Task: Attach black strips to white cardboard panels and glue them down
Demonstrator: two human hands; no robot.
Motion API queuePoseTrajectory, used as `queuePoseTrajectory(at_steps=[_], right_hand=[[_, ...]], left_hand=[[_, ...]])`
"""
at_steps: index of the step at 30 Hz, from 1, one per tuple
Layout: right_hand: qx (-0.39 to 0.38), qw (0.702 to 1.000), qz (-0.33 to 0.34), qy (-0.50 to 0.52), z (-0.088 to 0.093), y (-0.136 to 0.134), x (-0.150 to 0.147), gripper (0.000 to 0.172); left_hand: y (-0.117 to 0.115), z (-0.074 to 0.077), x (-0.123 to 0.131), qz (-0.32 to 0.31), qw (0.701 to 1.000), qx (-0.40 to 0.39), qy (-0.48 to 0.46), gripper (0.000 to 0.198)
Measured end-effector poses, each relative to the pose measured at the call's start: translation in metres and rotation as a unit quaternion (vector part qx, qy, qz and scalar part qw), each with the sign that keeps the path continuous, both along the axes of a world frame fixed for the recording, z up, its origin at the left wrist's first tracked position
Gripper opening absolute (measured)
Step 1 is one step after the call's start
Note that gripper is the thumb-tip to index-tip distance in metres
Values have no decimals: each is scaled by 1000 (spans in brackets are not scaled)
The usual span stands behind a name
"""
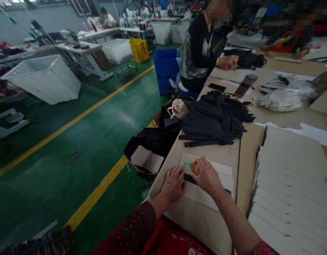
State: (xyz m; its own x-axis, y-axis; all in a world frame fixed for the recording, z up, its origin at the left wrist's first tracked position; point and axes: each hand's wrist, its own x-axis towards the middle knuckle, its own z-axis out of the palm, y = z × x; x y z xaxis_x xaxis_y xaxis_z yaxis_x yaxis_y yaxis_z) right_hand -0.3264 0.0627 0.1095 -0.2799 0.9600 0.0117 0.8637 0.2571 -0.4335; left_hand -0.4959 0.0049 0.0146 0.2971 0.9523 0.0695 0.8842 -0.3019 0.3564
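My right hand [209,177] is closed round a small orange glue bottle [194,168] with a green nozzle, tipped toward the left. The nozzle points at a black strip [189,179] lying across a white card [206,187] on the beige table. My left hand [175,184] rests flat with its fingers stretched out, pressing the left end of the strip and card. Both hands sit at the table's near left edge.
A pile of black strips [213,118] lies farther up the table. Fanned white cards [291,184] cover the right side. A box of black pieces [153,141] stands on the green floor [73,141]. Another person [199,49] works at the far end, beside a blue bin [166,69].
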Motion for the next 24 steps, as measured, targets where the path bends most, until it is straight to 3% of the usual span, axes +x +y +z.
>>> queuePoseTrajectory(at_steps=[12, 24], right_hand=[[27, 999, 37, 25, -11, 2, 2, 29], [65, 991, -48, 103, -34, -40, 70, 29]], left_hand=[[-1, 2, -2, -1, 1000, -4, -2, 51], [1, -1, 0, 0, 1000, 2, 29, 51]])
